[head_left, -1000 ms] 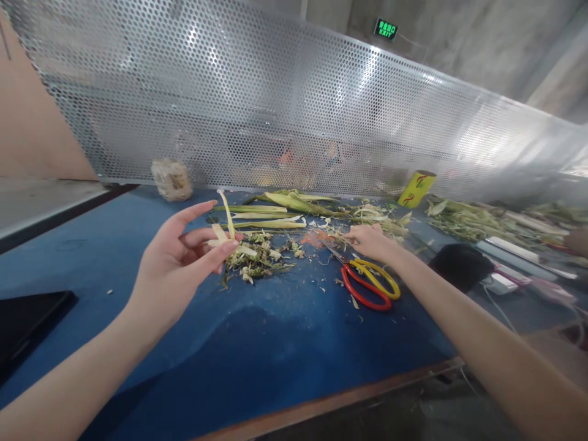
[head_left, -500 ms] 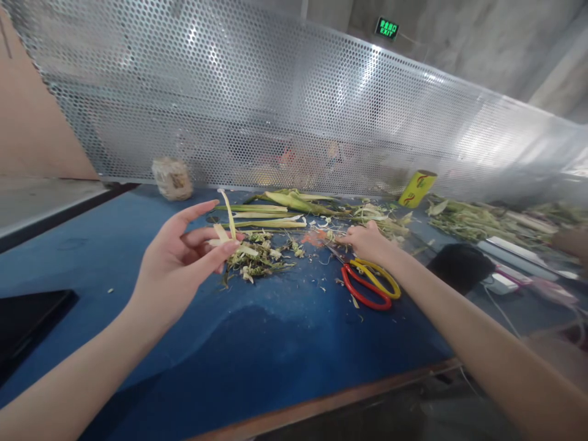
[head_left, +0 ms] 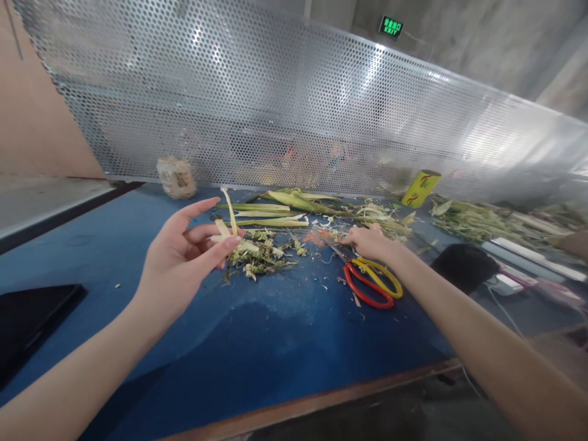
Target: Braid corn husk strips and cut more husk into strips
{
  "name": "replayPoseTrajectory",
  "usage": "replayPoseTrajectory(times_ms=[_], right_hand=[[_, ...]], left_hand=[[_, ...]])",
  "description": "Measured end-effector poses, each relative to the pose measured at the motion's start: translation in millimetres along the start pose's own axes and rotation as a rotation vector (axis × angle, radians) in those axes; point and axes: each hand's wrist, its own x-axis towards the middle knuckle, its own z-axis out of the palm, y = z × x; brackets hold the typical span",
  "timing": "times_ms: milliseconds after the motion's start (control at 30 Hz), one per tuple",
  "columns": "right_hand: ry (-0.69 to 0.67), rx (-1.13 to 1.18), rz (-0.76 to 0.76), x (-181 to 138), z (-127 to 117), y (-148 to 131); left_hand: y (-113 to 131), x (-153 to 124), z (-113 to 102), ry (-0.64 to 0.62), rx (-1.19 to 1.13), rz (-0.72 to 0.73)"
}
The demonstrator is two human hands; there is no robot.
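My left hand (head_left: 190,245) pinches pale yellow-green plant strips (head_left: 229,214) between thumb and fingers, above a pile of cut leafy scraps (head_left: 260,254). My right hand (head_left: 370,240) reaches down to the scraps at the middle of the table. Its fingertips are bent together at the small pale bits; what lies in them, if anything, is hidden. Just in front of that hand lie scissors (head_left: 372,285) with one red and one yellow handle, their blades pointing to the back left. Long green stalks and leaves (head_left: 294,201) lie behind the pile.
The blue table (head_left: 275,343) carries a wrapped pale roll (head_left: 177,177) at the back left and a yellow-green can (head_left: 420,188) at the back right. A dark flat device (head_left: 39,318) lies left. More leaves (head_left: 482,223) and a black fuzzy object (head_left: 465,268) are right. A perforated metal screen (head_left: 275,104) stands behind.
The view has shifted slightly. My left hand keeps its pinch on the strips, and my right hand stays low over the scraps with little movement.
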Motion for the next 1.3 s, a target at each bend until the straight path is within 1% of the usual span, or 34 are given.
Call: replayPoseTrajectory(times_ms=[267, 433, 567, 733, 767, 800, 867, 933, 1033, 1200, 1300], right_hand=[[-0.027, 0.037, 0.085, -6, -13, -13], [-0.013, 0.102, 0.114, -11, -19, -24], [0.014, 0.153, 0.123, -13, -19, -19], [0.088, 0.244, 0.114, -26, -11, 12], [0.124, 0.289, 0.117, -28, -9, 19], [0.186, 0.393, 0.144, -29, -7, 25], [0.251, 0.555, 0.172, -30, -5, 32], [0.271, 0.658, 0.193, -29, -3, 33], [0.294, 0.698, 0.212, -29, -2, 30], [0.384, 0.688, 0.188, -34, 1, 21], [0.434, 0.610, 0.205, -38, 0, 15]], left_hand=[[1, -1, -1, -0.010, -0.008, -0.040], [2, -2, -4, -0.033, -0.047, -0.065], [0, -2, -4, -0.033, -0.046, -0.082], [-8, -3, -4, -0.098, -0.048, -0.111], [-10, -3, -3, -0.113, -0.048, -0.118], [-12, -3, -3, -0.126, -0.048, -0.123], [-14, -3, -1, -0.135, -0.046, -0.126], [-14, -2, 0, -0.137, -0.031, -0.134], [-14, -1, 2, -0.148, 0.000, -0.151], [-14, 0, 1, -0.139, 0.056, -0.133], [-16, 0, 0, -0.143, 0.085, -0.123]])
